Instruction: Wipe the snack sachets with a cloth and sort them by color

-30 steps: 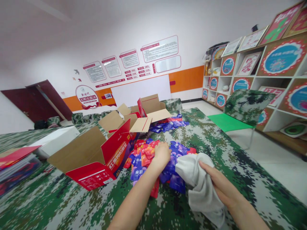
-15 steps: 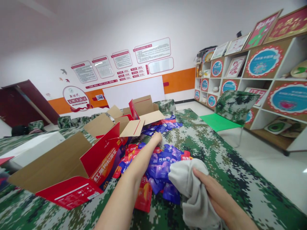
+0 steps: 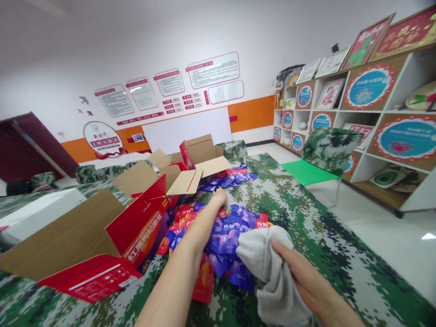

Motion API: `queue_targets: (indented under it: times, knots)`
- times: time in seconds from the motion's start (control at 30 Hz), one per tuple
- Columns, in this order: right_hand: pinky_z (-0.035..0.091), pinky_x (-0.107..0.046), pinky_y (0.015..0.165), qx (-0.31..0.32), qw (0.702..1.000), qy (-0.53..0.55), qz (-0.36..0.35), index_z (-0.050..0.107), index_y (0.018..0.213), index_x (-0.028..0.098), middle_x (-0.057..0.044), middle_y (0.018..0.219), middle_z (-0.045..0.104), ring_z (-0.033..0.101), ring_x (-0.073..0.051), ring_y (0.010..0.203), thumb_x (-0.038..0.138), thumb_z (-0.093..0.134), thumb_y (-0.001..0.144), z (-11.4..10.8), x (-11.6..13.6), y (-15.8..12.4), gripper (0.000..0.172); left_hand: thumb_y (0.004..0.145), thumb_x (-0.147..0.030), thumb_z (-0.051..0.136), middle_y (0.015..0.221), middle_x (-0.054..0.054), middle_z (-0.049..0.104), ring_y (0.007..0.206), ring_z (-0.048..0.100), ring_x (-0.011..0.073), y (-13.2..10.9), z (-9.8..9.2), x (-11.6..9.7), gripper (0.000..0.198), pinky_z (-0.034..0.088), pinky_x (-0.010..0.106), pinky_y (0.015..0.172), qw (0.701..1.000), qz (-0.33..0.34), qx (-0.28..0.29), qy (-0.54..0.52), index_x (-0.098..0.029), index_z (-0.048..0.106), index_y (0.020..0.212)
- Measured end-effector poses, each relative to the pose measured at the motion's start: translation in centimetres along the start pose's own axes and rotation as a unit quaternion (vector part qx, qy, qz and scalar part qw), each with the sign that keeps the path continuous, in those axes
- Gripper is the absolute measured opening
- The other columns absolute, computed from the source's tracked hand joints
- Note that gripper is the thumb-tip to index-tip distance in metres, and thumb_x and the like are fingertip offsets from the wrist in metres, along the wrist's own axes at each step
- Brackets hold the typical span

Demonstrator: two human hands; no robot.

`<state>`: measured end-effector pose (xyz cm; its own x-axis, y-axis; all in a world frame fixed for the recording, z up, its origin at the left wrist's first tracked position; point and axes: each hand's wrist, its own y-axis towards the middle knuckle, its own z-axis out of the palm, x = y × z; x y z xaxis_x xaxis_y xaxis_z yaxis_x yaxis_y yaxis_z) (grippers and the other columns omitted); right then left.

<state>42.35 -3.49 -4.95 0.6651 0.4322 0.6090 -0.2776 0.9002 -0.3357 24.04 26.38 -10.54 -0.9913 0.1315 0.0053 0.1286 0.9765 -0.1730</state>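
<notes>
The left hand [image 3: 220, 196] has moved: a second ago it was down on the near heap of pouches [image 3: 226, 240], and now it reaches past them to the near edge of the far heap of pouches [image 3: 235, 180]. Its fingers are curled; whether they hold anything cannot be told. The right hand [image 3: 304, 274] keeps its grip on a bunched grey cloth [image 3: 272, 277], thumb uppermost, as it did before.

Places are told from the red carton [image 3: 148, 227], which stands with its flaps spread. Its side reads 红黑枸杞原浆 in large white characters, with Latin capitals alongside too small to make out and "40" near the bottom edge. The panel nearest the viewer bears fine print and a barcode.

Just right of the carton lies the near heap, purple-blue and red, several pouches marked 纯耕; one red pouch [image 3: 203, 281] lies at its near side, partly behind the left forearm. The grey cloth is farther right, against this heap. The far heap sits beyond the carton to the right, beside another opened carton [image 3: 211, 152]. Left of the red carton is a white box [image 3: 44, 213]. On the wall well behind it, a round emblem [image 3: 103, 138] reads 新时代 文明实践站.
</notes>
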Motion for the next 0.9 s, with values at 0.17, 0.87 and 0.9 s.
queue_targets:
  times: [0.17,0.87,0.9]
  knots:
    - [0.041,-0.037,0.096,0.014,1.000,-0.009,-0.006,0.053,0.119,0.012,-0.011,0.110,0.063,0.056,-0.023,0.107,0.029,0.057,0.078,-0.2,-0.2,0.1,0.044,0.071,-0.012,0.054,0.138,0.021,0.029,0.124,0.031,0.0267,-2.8,-0.6,-0.2,0.062,0.026,0.042,0.101,0.992,0.077,-0.089,0.052,-0.007,0.033,0.129]
    - [0.049,-0.041,0.085,-0.097,0.981,-0.033,-0.163,0.057,0.111,0.016,-0.008,0.101,0.068,0.062,-0.024,0.095,0.033,0.056,0.075,-4.2,1.9,2.4,0.040,0.071,-0.001,0.033,0.143,0.008,0.025,0.126,0.027,0.0200,-19.9,-7.5,-2.4,0.068,0.016,0.038,0.106,0.908,0.314,-0.278,-0.018,-0.015,0.023,0.136]
    - [0.049,-0.040,0.086,-0.118,0.973,-0.026,-0.195,0.057,0.111,0.018,-0.007,0.101,0.068,0.062,-0.023,0.095,0.032,0.057,0.074,-4.4,2.2,2.4,0.039,0.072,-0.001,0.032,0.143,0.009,0.025,0.126,0.028,0.0199,-21.0,-8.0,-2.4,0.068,0.017,0.039,0.106,0.899,0.326,-0.291,-0.026,-0.016,0.021,0.137]
